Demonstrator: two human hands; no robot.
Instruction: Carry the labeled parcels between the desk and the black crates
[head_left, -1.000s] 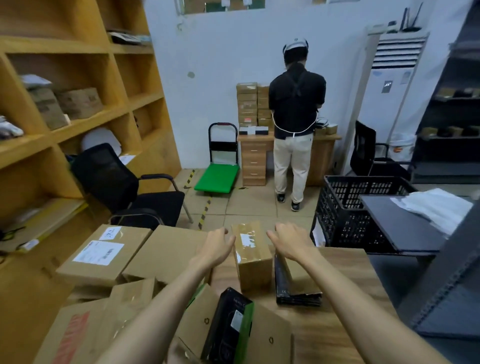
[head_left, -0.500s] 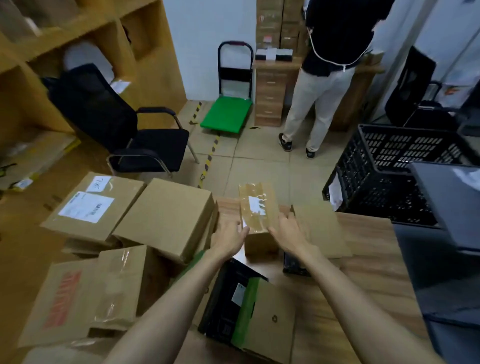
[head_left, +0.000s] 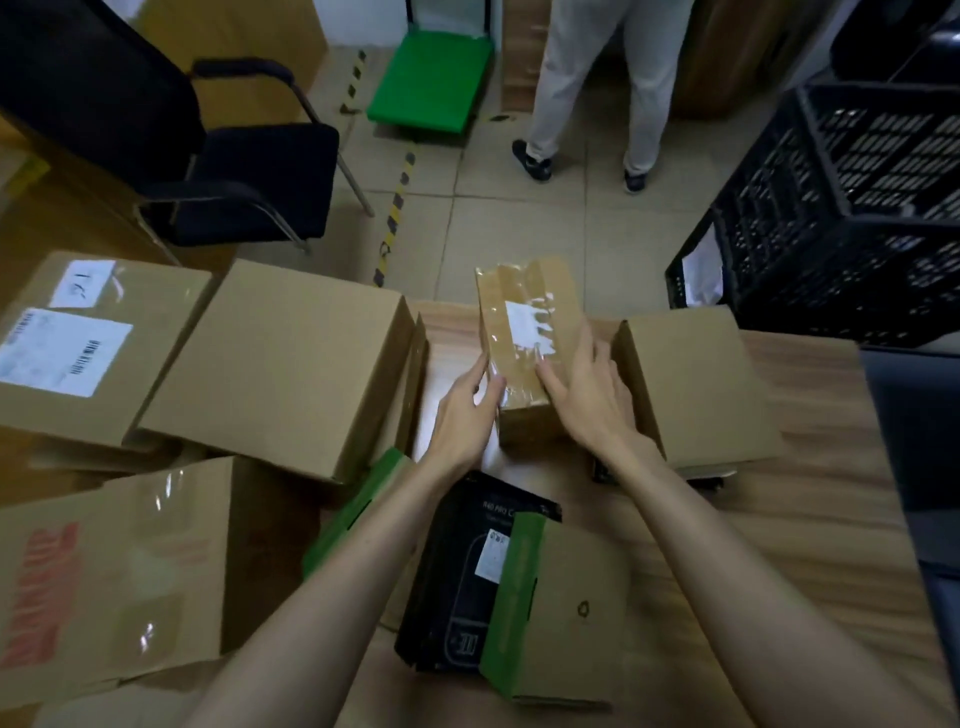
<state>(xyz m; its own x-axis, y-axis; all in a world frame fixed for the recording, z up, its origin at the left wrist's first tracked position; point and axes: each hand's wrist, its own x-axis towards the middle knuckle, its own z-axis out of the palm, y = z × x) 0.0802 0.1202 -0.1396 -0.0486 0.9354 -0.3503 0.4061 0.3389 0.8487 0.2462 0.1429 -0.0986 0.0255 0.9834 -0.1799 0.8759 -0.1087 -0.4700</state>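
Parcel (head_left: 524, 332) (brown, tape-glossed, torn white label) stands upright on desk (head_left: 810, 499).

The scene is dim and warm-toned, with soft, even light and no hard shadows. The brightest patch is the pale tiled floor (head_left: 519, 234) beyond the bench (head_left: 831, 493). Glare streaks lie across the clear tape on the small taped parcel (head_left: 524, 332) at the middle, and on the tape of the large box (head_left: 130, 571) to its near left. Faint motion blur softens print and edges throughout. Wide-angle distortion bends lines far from the parcel: the black crate (head_left: 831, 208) to its far right leans and bows. The corners fall darker.
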